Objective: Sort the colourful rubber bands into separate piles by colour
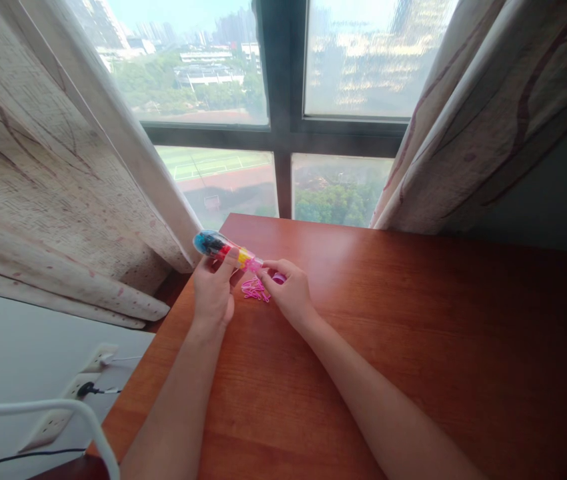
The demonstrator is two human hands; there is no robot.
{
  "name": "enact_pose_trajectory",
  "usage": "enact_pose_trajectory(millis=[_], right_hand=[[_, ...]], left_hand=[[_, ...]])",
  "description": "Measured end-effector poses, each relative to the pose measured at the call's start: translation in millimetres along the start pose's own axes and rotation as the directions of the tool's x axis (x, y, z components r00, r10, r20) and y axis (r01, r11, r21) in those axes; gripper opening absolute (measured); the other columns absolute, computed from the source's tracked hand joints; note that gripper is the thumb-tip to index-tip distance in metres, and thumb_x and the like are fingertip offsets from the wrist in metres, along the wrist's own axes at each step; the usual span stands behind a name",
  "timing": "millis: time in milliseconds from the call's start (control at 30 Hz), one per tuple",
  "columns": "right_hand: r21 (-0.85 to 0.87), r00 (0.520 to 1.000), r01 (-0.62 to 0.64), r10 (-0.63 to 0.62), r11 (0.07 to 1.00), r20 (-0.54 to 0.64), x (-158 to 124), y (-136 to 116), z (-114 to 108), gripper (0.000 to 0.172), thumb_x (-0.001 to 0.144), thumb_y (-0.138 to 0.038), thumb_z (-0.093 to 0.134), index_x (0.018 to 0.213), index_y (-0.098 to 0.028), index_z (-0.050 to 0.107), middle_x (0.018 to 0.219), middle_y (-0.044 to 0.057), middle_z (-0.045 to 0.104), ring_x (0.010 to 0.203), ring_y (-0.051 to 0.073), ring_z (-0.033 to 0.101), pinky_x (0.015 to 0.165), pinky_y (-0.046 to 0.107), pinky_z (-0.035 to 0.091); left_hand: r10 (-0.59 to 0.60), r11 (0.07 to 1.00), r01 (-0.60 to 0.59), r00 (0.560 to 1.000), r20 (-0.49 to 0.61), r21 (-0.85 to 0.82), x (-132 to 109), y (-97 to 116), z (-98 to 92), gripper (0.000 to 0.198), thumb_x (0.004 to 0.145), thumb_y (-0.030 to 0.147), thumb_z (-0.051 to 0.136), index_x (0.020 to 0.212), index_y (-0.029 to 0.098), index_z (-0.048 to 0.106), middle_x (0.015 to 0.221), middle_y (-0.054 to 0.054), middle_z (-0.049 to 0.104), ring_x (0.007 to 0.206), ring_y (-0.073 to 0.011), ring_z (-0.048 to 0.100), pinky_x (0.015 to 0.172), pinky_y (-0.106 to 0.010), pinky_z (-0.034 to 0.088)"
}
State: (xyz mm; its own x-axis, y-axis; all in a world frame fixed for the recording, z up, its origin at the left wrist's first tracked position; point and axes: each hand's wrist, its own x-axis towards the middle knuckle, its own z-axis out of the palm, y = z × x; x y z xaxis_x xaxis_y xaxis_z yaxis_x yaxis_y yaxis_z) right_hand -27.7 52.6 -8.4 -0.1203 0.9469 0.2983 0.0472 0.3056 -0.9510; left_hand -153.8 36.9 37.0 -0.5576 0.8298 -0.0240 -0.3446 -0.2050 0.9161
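My left hand [215, 287] is closed around a clear, bottle-shaped container [224, 251] held tilted above the table's far left corner. Bands of small coloured pieces fill it: blue and black at the wide end, then red, yellow, and pink at the narrow end. At that narrow end, the fingers of my right hand [288, 288] are pinched together; what is between them is too small to tell. A purple round piece [279, 277], perhaps a cap, shows by the right fingers; whether it is held I cannot tell. Below lies a small pile of pink loop-like pieces [255, 290].
The brown wooden table [363, 320] stretches off to the right. Behind it stands a window with a dark frame [283, 140], between patterned curtains [438, 133]. At lower left are wall sockets [63, 407] with plugs, and a white curved tube [91, 423].
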Motion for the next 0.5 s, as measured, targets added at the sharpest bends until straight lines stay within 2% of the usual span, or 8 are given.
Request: enact_pose_trajectory(millis=[267, 500], right_hand=[[-0.005, 0.999, 0.016, -0.016, 1.0, 0.029, 4, 5, 0, 0.009, 0.08, -0.024, 0.068, 0.083, -0.019, 0.074, 0.079, 0.001, 0.069, 0.073, 0.015, 0.063, 0.068, 0.025, 0.051], [-0.043, 0.999, 0.014, -0.012, 0.999, 0.053, 3, 5, -1, 0.009, 0.078, -0.022, 0.067, 0.083, -0.019, 0.073, 0.08, 0.002, 0.071, 0.073, 0.015, 0.064, 0.07, 0.026, 0.052]], left_hand=[[-0.031, 1.0, 0.031, 0.999, 0.008, 0.005, -1, -3, 1.6, 0.044, 0.057, 0.031, 0.09, 0.09, 0.016, 0.065, 0.089, -0.003, 0.071, 0.074, -0.0141, 0.069, 0.071, -0.028, 0.058], [0.018, 0.999, -0.019, 0.998, -0.064, -0.029, 8, 2, -7.0, 0.043, 0.058, 0.031, 0.09, 0.089, 0.017, 0.064, 0.084, 0.001, 0.069, 0.069, -0.0107, 0.067, 0.071, -0.026, 0.058]])
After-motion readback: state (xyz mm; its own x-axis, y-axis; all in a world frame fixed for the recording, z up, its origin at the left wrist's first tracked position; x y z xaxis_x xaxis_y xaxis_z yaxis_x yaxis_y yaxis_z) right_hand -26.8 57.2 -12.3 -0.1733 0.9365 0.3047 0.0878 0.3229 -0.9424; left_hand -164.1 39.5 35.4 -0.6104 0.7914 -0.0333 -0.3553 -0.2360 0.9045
